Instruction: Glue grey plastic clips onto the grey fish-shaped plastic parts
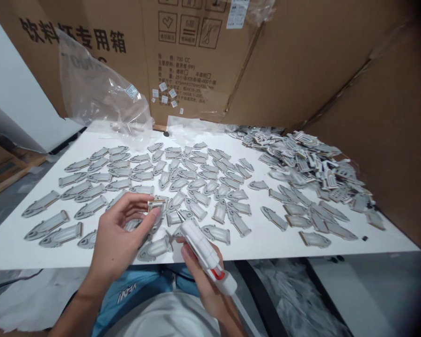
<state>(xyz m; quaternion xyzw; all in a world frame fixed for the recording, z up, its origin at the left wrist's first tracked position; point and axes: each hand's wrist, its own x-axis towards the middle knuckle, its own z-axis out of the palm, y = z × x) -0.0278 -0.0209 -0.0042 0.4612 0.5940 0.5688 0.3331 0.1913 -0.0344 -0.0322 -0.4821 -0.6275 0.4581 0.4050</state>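
Observation:
Between thumb and fingers, my left hand pinches a small grey-white arch-shaped piece just above the table. My right hand is wrapped round a white pen-like tool with a thin metal tip and a red part near its rear. The tip points up and left, a short way to the right of the held piece, not touching it. Many similar flat pieces lie spread under and around both hands.
A heap of the same pieces lies at the right back of the white table. Cardboard walls stand behind and at the right. Clear plastic bags hang at the back left. A white cable trails from the tool.

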